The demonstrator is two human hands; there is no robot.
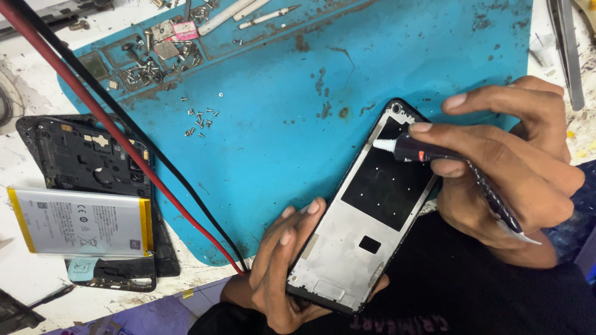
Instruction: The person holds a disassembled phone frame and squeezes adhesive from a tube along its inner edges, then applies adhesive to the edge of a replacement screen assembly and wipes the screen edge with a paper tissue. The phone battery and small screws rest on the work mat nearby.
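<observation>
At the far left, on a worn white bench (pixel 25 260), a flat battery (pixel 81 221) with yellow edges lies on top of an opened black phone body (pixel 81 155), apparently set aside out of the working area. A red wire (pixel 93 111) and a black wire (pixel 155 162) run together diagonally from the top left corner down to the front edge of a stained blue mat (pixel 267 124). Small trays moulded into the mat's upper left hold screws and small parts (pixel 149 59), and a loose cluster of screws (pixel 200 120) lies on the open mat just below, kept together where they can be found. Near the bottom centre, the left hand (pixel 282 273) cups the lower end of a phone frame (pixel 366 211), fingers curled over its left edge, propping it tilted toward the person so the inner face is exposed. That face is bare grey metal with a black rectangular patch in the upper half. The right hand (pixel 515 161) pinches a thin black glue tube (pixel 447 167) between thumb and fingers like a pen, with its white nozzle resting at the frame's upper left edge, near the camera hole. At the far right, metal tweezers (pixel 568 49) lie on the bench.
</observation>
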